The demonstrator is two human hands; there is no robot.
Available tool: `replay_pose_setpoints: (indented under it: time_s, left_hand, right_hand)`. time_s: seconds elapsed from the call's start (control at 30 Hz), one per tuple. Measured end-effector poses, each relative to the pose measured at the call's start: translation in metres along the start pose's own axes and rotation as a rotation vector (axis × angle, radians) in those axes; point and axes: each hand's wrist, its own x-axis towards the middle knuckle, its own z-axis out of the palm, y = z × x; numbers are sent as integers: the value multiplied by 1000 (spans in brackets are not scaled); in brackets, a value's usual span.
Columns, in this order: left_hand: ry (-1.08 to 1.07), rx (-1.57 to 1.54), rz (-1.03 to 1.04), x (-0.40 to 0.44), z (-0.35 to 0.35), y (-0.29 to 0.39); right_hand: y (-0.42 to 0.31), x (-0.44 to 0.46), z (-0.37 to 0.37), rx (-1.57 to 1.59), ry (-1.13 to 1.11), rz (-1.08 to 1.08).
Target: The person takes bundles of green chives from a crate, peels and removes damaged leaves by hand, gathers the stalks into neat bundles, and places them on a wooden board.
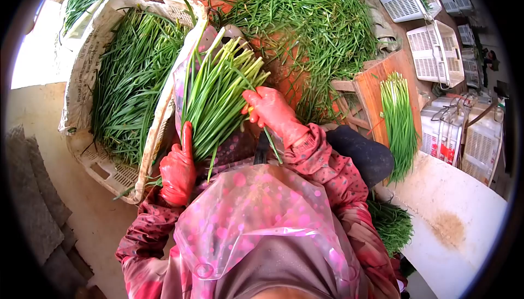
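Note:
A thick bunch of chives (221, 97) lies slanted over my lap, its pale stem ends up and to the right. My left hand (178, 172), in a red rubber glove, is closed at the bunch's lower left edge, its index finger stretched along the leaves; its thumb is hidden. On the other side, my right hand (274, 114), also gloved in red, pinches a loose chive leaf (272, 145) that hangs below the fingers. A bit of yellow shows between those fingertips. A pink-dotted clear apron (245, 201) covers my front.
At left stands a white basket (150, 151) filled with chives. Loose chives (311, 21) are heaped ahead on an orange surface. To the right, a neat chive bunch (398, 119) leans on a wooden board (372, 89). White crates (436, 53) stand beyond; a white panel (453, 201) lies lower right.

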Motion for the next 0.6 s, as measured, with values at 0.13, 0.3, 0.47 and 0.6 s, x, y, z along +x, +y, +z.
replay_pose_setpoints:
  time_s: [0.13,0.3,0.47,0.6]
  left_hand:
    - [8,-153,14,2,-4,-2]
    - [-55,-198,-36,3,-4,-3]
    - [-54,-195,-8,5,-8,-3]
    - [-50,-182,-16,3,-5,-5]
  right_hand:
    - [22,2,-47,154,213,-56]
    - [71,13,-144,-10,469,35]
    - [49,-14,-67,51,-73,125]
    - [71,4,-14,94,-230,116]
